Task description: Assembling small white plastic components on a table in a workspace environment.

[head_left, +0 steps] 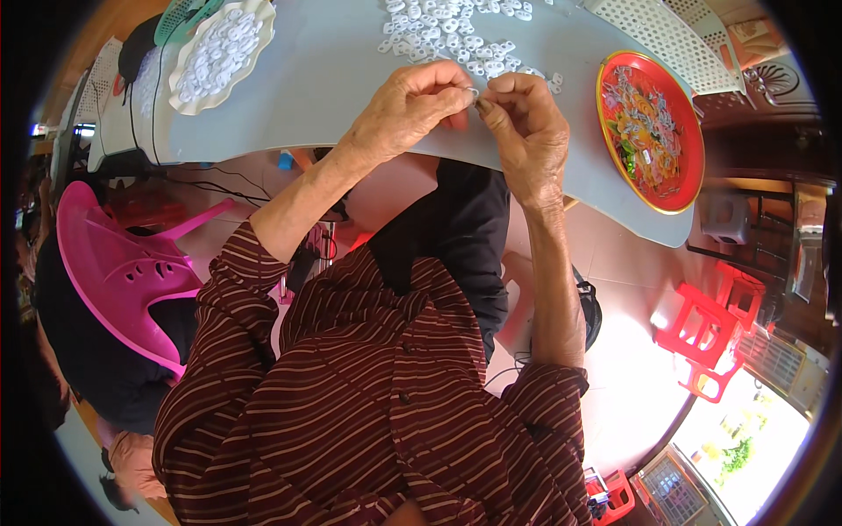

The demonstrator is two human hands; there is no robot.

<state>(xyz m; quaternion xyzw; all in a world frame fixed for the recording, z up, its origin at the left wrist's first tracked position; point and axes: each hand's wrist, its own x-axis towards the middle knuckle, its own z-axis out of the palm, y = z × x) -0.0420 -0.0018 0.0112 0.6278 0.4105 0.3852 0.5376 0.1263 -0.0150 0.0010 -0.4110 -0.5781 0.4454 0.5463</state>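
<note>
Over the table's near edge, my left hand [412, 103] and my right hand [529, 131] meet with their fingertips almost touching. Both are closed in a pinch. Between them a small pale piece [474, 90] shows, perhaps white plastic or metal; it is too small to name. The left thumb and forefinger grip it, while whatever lies in the right fingertips is hidden. Just beyond my hands spreads a loose pile of small white plastic pieces with holes [447, 26]. To the right, a round red tray [697, 167] with a gold rim holds many thin silvery bits.
A white scalloped dish [186, 107] heaped with similar white pieces stands at the table's left, by a green basket [180, 19]. Perforated white baskets [653, 31] line the far right. A pink chair [83, 254] stands at left, red stools [706, 324] at right. Cables lie below the table.
</note>
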